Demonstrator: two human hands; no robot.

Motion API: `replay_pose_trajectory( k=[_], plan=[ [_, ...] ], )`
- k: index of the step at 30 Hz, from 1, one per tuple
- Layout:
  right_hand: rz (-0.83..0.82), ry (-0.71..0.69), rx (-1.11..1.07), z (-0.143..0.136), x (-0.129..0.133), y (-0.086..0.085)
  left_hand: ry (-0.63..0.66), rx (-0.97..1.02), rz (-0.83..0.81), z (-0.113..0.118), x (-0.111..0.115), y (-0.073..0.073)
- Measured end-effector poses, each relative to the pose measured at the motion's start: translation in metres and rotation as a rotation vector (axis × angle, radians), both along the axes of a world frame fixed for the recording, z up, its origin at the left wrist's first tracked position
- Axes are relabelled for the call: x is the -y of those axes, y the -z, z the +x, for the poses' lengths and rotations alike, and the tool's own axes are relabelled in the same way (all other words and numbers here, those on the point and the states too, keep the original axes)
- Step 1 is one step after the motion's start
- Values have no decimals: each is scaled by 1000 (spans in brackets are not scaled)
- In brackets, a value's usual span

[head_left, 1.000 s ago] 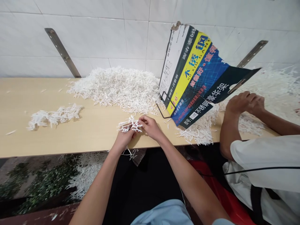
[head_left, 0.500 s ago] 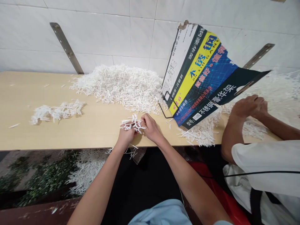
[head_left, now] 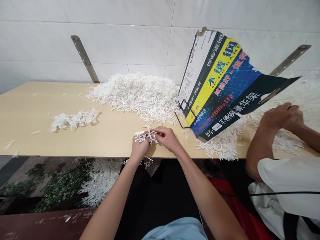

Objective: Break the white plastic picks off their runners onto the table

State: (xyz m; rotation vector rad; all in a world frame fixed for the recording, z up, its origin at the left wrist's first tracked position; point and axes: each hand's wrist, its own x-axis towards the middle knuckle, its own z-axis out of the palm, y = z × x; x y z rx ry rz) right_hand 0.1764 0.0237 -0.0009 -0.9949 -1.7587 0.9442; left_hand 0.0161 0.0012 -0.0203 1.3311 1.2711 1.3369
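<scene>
My left hand [head_left: 140, 146] is closed round a bunch of white branching pieces [head_left: 147, 136] just above the table's front edge. The fingers of my right hand [head_left: 165, 137] pinch at the right side of that same bunch. Some white strands hang below my left wrist, over the black-clothed lap. Behind my hands lies a large heap of thin white pieces [head_left: 140, 95]. A smaller row of white pieces [head_left: 75, 120] rests on the table to the left.
A printed cardboard panel [head_left: 217, 83] stands on the wooden table [head_left: 30, 106], right of my hands. Beyond it a co-worker's hands [head_left: 282, 116] are over more white pieces. Metal brackets [head_left: 85, 59] lean at the tiled wall. White branching material [head_left: 100, 181] and green plants [head_left: 62, 183] show below the table.
The view has shifted, so most things appear further right. My right hand has lifted slightly, its fingers more stretched at the bunch. My left hand keeps its hold.
</scene>
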Motion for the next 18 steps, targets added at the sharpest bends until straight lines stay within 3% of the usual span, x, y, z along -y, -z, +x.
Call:
replay_pose_trajectory(
  k=[7,13,18],
  plan=[
    [-1,127,-5,3,-1,6,35,-65,-11,1,3,-6],
    [254,292,147,-1,6,10,-9,-130,6,6,3,-14],
    [329,293,243,-3,8,8,11,-135,-10,3,2,-14]
  ],
)
